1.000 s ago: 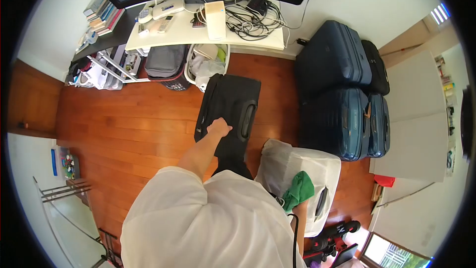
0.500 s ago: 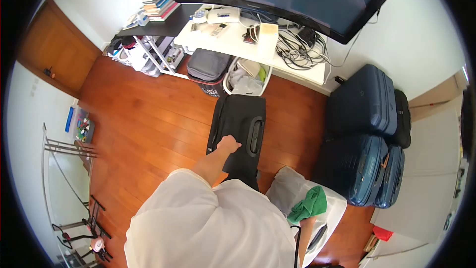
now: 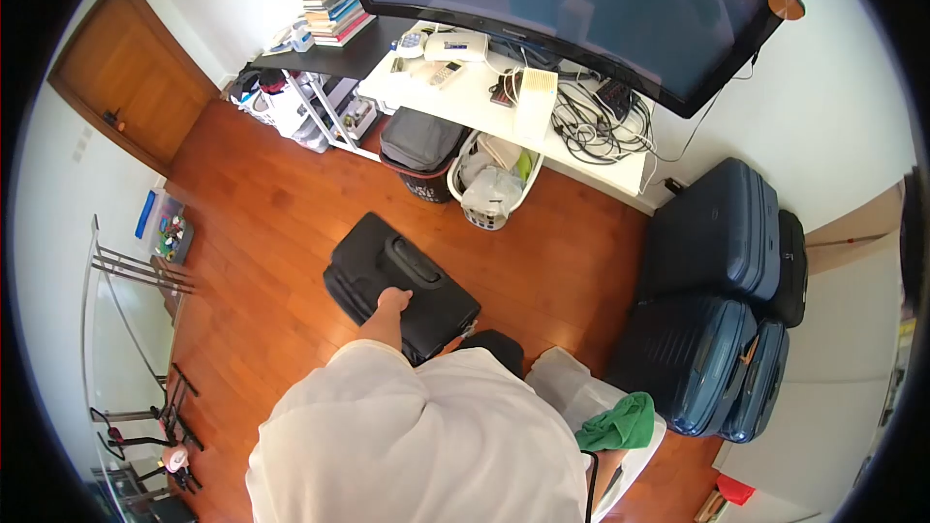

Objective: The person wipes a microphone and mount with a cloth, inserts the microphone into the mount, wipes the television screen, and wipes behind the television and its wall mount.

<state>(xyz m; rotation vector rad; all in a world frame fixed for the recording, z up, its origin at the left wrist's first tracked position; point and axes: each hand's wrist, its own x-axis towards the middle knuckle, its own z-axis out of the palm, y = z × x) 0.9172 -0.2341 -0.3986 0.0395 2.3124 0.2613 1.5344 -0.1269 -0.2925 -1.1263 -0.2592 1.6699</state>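
Observation:
A black suitcase (image 3: pixel 431 308) is tilted at an angle above the wooden floor, in front of my body. My left hand (image 3: pixel 392 300) is closed on it near its lower left side, the thumb lying over its surface; the exact part gripped is hidden. A dark recessed handle (image 3: pixel 413 259) shows on the suitcase's upper face. At my right side a bunched green cloth (image 3: pixel 620 423) covers my right hand, which seems closed on it; the fingers are hidden. Beneath the cloth is a white plastic surface with a greyish bag (image 3: pixel 559 378) beside it.
Several blue suitcases (image 3: pixel 678 358) stand at the right by the wall. Ahead, a white desk (image 3: pixel 475 97) carries cables, a phone and a large TV (image 3: pixel 581 10). Under it sit a white laundry basket (image 3: pixel 523 196) and a dark basket (image 3: pixel 426 184). A metal rack (image 3: pixel 136 276) is at the left.
The black suitcase has swung left and turned, with my left hand moving left and slightly down along with it. The green cloth at my right shifted slightly down as the view moved.

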